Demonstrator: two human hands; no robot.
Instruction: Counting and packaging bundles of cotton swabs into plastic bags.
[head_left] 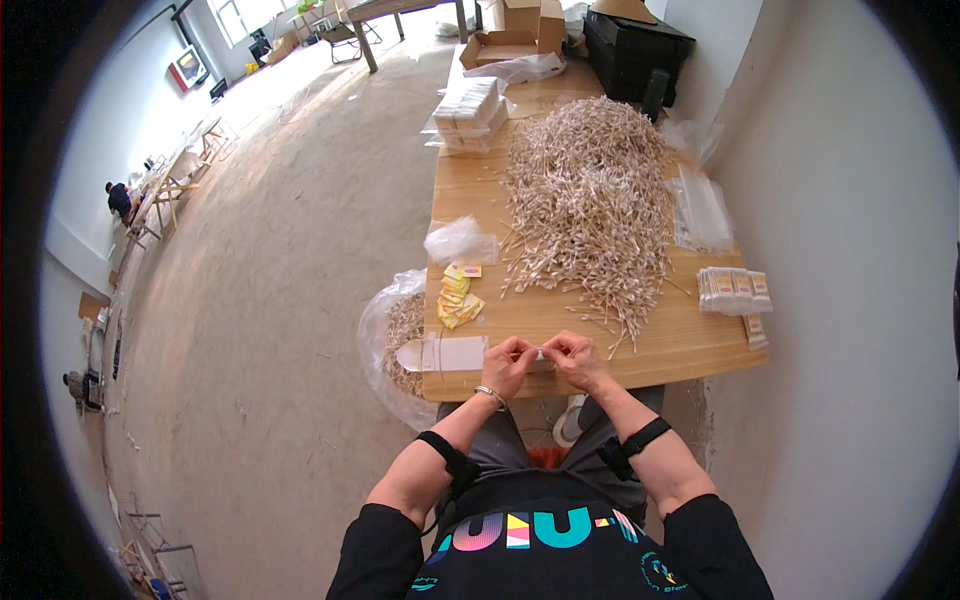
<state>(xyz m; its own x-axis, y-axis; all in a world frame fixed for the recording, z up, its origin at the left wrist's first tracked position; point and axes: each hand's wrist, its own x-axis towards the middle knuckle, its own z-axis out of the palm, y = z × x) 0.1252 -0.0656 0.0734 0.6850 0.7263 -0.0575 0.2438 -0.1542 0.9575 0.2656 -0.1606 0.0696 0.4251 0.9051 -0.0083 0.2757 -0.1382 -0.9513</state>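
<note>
Our left hand (508, 364) and right hand (574, 356) pinch small clear packet (540, 355) shut-fingered at table edge (600, 372); yellow labels (458, 296) left, packed stack (734, 290) right.

Black top with bright multicoloured lettering, sleeves pushed up, black forearm bands, thin bracelet (487, 393), perhaps silver, grey trousers

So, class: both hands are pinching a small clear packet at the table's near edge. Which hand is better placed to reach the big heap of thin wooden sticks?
Probably the right hand: the heap of thin wooden sticks trails down closest to it, while the left hand sits nearer the yellow paper labels.
</note>
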